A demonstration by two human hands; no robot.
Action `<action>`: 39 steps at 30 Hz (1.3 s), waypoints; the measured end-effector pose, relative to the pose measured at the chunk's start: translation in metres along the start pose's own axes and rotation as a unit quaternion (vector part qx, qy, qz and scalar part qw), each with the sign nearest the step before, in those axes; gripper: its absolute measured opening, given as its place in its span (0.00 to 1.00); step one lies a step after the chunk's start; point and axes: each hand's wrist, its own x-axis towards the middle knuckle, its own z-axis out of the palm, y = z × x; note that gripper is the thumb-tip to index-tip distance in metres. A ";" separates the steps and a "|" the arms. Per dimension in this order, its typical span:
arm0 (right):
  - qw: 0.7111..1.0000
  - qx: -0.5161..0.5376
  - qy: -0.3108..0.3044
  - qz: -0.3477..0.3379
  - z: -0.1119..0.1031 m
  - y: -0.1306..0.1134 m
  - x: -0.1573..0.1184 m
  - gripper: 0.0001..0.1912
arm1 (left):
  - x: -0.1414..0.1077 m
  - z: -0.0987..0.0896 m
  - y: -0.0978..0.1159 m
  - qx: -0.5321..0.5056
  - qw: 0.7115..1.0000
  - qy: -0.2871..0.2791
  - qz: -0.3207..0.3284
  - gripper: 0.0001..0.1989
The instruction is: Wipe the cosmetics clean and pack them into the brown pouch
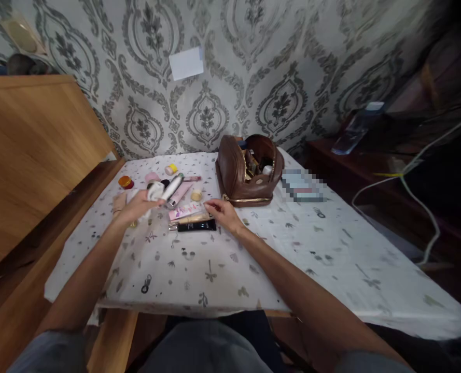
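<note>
White cloth (156,191) in left fingers (161,202) — right fingers (215,203) pinched narrow near black tube (196,226) — patterned tablecloth (224,261) spreads toward near edge.

Soft, dim indoor light; edges stretched, right side dark and blurred.

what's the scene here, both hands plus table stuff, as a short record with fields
holding: left hand, bunched white cloth
nearby: right hand, beside black tube; grip unclear
bag: brown bag, open, small items inside
jars: orange-lidded jar, yellow-and-pink jar
surface: patterned white tablecloth
unclear: whether left hand also holds white tube
</note>
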 end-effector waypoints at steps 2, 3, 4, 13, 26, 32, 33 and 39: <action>1.000 0.025 -0.016 0.000 0.000 -0.003 -0.002 0.23 | -0.018 0.025 0.013 0.023 0.991 -0.105 0.079 0.16; 0.999 0.035 -0.025 0.001 0.001 -0.005 -0.004 0.25 | -0.025 0.035 0.018 0.036 0.987 -0.120 0.105 0.14; 0.998 0.045 -0.033 0.005 0.001 -0.006 -0.005 0.26 | -0.030 0.043 0.022 0.053 0.982 -0.120 0.135 0.13; 0.990 0.126 -0.034 0.052 0.001 -0.002 -0.008 0.24 | -0.037 0.046 0.016 0.115 0.972 -0.073 0.192 0.10; 0.997 -0.075 -0.004 0.021 0.000 -0.001 -0.005 0.12 | -0.040 0.049 0.008 0.012 0.995 0.007 0.099 0.23; 0.985 -0.170 -0.031 0.007 0.003 -0.015 -0.004 0.14 | -0.043 0.057 0.018 0.180 0.977 0.021 0.110 0.22; 0.979 -0.197 -0.044 0.006 0.003 -0.018 -0.005 0.14 | -0.041 0.057 0.018 0.193 0.976 0.010 0.096 0.22; 0.947 -0.313 -0.076 0.014 0.006 -0.028 -0.011 0.16 | -0.026 0.052 0.017 0.194 0.980 -0.043 0.020 0.21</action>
